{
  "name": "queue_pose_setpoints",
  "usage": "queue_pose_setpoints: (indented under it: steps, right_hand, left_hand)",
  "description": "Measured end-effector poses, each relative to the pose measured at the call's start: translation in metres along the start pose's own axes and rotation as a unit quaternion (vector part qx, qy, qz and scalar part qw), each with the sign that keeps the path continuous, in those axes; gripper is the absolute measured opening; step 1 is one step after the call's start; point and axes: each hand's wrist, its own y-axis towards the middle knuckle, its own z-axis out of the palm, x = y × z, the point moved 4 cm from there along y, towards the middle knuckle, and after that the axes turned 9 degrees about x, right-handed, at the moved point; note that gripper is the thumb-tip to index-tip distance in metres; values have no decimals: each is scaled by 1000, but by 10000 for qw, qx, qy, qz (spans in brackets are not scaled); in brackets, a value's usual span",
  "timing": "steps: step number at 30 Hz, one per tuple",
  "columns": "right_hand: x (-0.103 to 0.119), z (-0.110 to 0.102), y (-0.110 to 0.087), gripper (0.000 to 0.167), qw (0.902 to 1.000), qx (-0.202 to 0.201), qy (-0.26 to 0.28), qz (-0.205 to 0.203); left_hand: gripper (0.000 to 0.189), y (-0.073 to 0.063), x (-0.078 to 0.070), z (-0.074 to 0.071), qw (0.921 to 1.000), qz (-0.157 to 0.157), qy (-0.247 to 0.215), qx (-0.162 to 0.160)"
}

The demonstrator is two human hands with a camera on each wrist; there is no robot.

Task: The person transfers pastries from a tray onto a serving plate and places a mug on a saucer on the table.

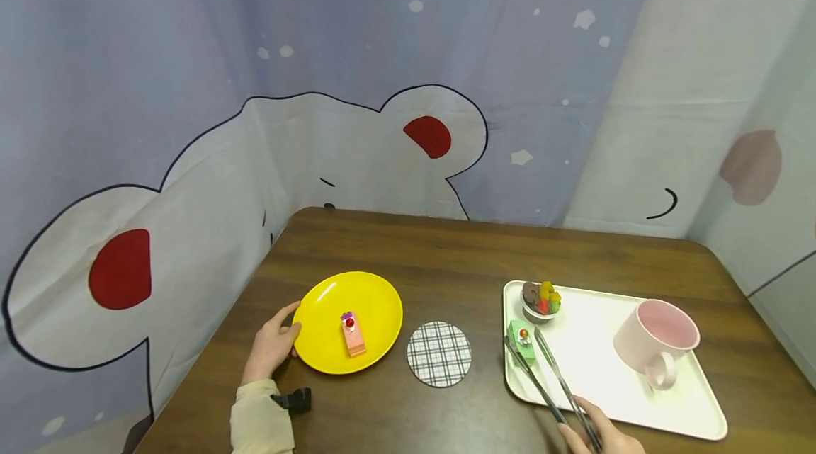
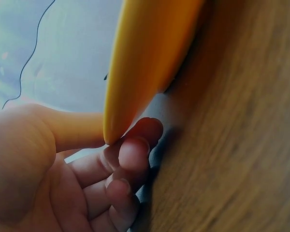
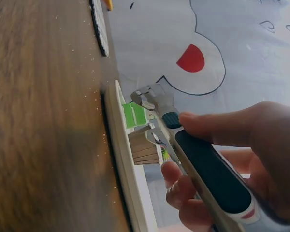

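Note:
My left hand [image 1: 273, 343] pinches the left rim of a yellow plate [image 1: 381, 298], thumb on top and curled fingers under the edge in the left wrist view. A pink cake slice [image 1: 353, 341] topped with a red berry lies on the plate. My right hand [image 1: 602, 433] grips metal tongs [image 1: 561, 376] with dark green handle grips [image 3: 210, 174]. The tongs' spread tips stand on either side of a green cake slice [image 1: 523, 351] at the left end of a white tray [image 1: 593, 355]. Behind that slice sits a fruit-topped cupcake [image 1: 540, 302].
A pink mug [image 1: 650, 337] stands on the tray's right half, its handle toward me. Between plate and tray lies a round checked coaster [image 1: 440, 353] on the wooden table [image 1: 446, 256]. A patterned curtain [image 1: 510, 86] hangs behind the table.

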Motion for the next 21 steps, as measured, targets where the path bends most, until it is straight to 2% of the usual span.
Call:
queue_pose_setpoints:
  steps: [9, 16, 18, 21]
  right_hand:
    - [-6, 7, -2, 40, 9988, 356, -80, 323]
    - [-12, 12, -2, 40, 9892, 1217, 43, 813]
    - [-12, 13, -1, 40, 9881, 1285, 59, 839]
    - [-11, 13, -1, 37, 9910, 1124, 77, 730]
  left_hand:
    - [49, 0, 0, 0, 10000, 15, -10, -28]
    - [50, 0, 1, 0, 10000, -20, -16, -1]
    - [50, 0, 1, 0, 10000, -31, -16, -4]
    - [49, 0, 1, 1, 10000, -36, -11, -10]
